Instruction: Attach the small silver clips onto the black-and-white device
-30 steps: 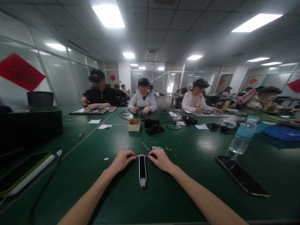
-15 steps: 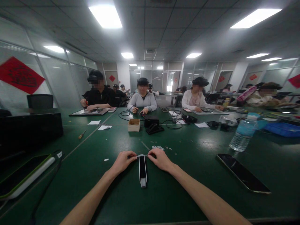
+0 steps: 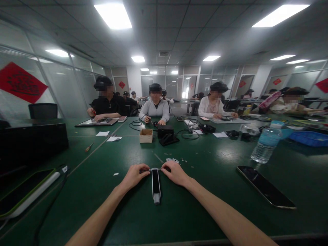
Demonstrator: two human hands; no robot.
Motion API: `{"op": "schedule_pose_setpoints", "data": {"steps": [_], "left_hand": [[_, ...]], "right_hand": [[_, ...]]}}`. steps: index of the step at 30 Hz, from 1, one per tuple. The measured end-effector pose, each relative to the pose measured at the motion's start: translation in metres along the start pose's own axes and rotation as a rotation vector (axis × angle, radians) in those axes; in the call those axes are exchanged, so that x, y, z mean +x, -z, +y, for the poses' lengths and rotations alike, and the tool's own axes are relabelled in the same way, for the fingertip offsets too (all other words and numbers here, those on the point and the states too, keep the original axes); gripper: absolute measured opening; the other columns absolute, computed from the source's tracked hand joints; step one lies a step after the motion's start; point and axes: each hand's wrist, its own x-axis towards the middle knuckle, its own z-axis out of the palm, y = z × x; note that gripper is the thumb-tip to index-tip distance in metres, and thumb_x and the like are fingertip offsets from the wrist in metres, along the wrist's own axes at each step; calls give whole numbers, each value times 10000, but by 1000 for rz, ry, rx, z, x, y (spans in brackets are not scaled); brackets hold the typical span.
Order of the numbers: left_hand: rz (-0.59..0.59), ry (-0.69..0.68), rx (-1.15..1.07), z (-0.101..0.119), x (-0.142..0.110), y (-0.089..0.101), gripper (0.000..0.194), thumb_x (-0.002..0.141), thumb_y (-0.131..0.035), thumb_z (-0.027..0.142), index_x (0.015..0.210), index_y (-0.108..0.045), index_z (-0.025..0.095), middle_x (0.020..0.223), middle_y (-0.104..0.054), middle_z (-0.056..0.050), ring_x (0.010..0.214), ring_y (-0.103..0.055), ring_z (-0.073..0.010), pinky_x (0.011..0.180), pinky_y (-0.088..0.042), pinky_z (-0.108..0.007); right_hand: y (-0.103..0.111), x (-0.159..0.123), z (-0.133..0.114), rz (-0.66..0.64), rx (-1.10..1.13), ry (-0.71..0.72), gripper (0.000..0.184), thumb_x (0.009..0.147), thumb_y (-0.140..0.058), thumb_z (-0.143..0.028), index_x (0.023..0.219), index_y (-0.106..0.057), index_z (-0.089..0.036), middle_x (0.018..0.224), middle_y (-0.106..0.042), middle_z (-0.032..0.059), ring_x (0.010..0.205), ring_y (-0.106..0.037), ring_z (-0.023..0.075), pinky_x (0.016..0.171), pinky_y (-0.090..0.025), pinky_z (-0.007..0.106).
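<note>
Barely moving since the earlier frame, left hand [image 3: 135, 173] and right hand [image 3: 174, 173] are pinching, on what I cannot tell, beside the slim device [image 3: 156, 184], lower centre; seemingly light, stiff, slippery, its sides are offering grip.

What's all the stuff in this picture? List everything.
Slim device: one, white and black, centre
Small bits: several, pale, beyond device
Phone: one, black, right
Bottle: one, clear, blue label, right
Tray: one, blue, far right
Box: one, beige, farther centre
Screwdriver: one, yellowish, left
Papers: several, white, farther off
Gadget: one, green edge, near left
Panel: one, black, left
Table: at least one, green, foreground
People: several, mixed clothing, beyond table
Chairs: several, black, around room
Signs: several, red, background
Lights: several, white, ceiling
Left grip: one, bare, left of device's far end
Right grip: one, bare, right of device's far end
</note>
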Motion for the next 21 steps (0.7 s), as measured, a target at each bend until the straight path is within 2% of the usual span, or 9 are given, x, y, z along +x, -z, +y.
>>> {"op": "schedule_pose_setpoints", "data": {"steps": [6,11,15,18,21], "left_hand": [[-1,-23,118,-7,1,1,266,807,-585,349,997,-679,189,856,-705,-32,737,-615,-185,679,-463,-285],[-16,-58,193,-16,3,4,244,811,-569,361,959,-678,200,857,-683,-32,721,-586,-177,661,-441,-278],[-36,-119,194,-14,2,7,232,826,-542,366,920,-676,202,859,-674,-35,752,-591,-183,684,-442,-278],[-42,-122,200,-9,2,9,242,839,-525,374,908,-679,201,846,-671,-36,733,-591,-179,668,-436,-274],[-44,-126,194,-8,1,9,235,839,-528,373,904,-682,207,849,-674,-34,748,-595,-182,672,-437,-273]], "right_hand": [[10,-1,-2,-42,-73,26,121,873,-562,-210,900,-671,-163,899,-676,61,851,-583,175,778,-448,296],[33,0,14,-45,-252,22,154,896,-527,-229,915,-671,-177,925,-674,71,894,-578,184,820,-435,301],[63,-4,43,-26,-382,-156,203,909,-493,-258,948,-674,-175,957,-667,88,929,-583,192,835,-426,295],[84,-12,66,-97,-416,-332,193,877,-518,-233,948,-690,-182,976,-677,87,939,-605,198,825,-432,286],[97,-23,81,-177,-405,-402,144,815,-589,-206,867,-720,-180,882,-701,74,831,-642,185,743,-454,258]]}}
